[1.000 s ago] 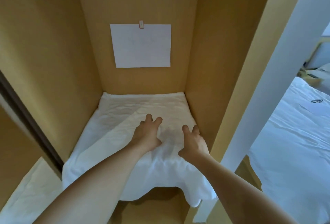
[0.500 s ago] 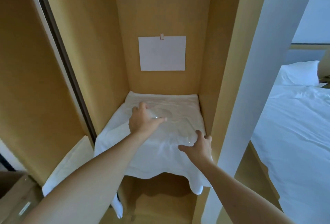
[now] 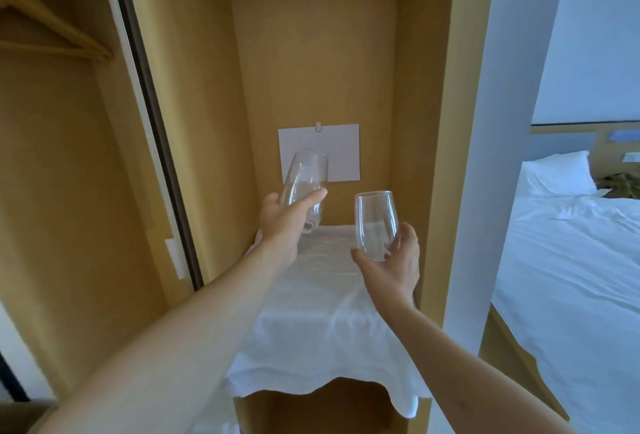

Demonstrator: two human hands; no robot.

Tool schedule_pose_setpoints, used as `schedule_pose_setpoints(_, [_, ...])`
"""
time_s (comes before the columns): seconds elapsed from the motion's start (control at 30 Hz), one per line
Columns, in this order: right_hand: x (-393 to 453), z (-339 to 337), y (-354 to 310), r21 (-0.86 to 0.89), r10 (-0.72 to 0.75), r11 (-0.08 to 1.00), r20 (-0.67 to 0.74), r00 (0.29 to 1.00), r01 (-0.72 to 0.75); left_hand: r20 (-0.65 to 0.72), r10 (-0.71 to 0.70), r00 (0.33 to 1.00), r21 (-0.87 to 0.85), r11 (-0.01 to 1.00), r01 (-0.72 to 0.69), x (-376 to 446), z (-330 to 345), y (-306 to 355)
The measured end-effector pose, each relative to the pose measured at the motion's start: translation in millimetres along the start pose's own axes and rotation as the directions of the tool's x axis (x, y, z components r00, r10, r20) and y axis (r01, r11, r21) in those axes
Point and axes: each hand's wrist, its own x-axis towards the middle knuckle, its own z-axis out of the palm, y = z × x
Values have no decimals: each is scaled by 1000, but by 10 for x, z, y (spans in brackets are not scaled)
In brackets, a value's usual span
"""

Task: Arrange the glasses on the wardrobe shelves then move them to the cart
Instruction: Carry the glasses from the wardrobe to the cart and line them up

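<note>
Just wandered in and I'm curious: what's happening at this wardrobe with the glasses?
A person is holding two clear glasses up above a wardrobe shelf covered by a white cloth. The left hand grips one glass, tilted; the right hand holds the other glass upright. Neither glass touches the shelf. A sheet of paper hangs on the back wall.

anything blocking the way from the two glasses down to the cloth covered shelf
Nothing visible. The left hand grips a tilted clear stemless glass, the right hand an upright one, both above the bare white cloth on the wooden shelf.
</note>
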Motion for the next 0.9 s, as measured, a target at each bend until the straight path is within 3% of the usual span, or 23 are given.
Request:
schedule_pose_setpoints(0.13, [30, 53, -181, -89, 23, 996, -42, 999, -27, 132, 29, 991, 16, 999, -31, 46, -80, 59])
schedule_pose_setpoints(0.43, [-168, -104, -257, -7, 18, 1000, -296, 955, -21, 379, 40, 925, -9, 999, -40, 14, -32, -18])
schedule_pose_setpoints(0.57, [-295, -440, -305, -53, 66, 994, -400, 914, -95, 547, 53, 836, -57, 998, -26, -179, 186, -61])
schedule_pose_setpoints(0.7, [-477, -905, -337, -88, 71, 987, -496, 865, -132, 703, -2, 711, -83, 993, 85, -516, 505, -82])
schedule_pose_setpoints(0.9, [-836, -1637, -387, -126, 54, 976, -656, 753, -180, 832, -67, 551, -21, 988, 151, -1149, 937, -124])
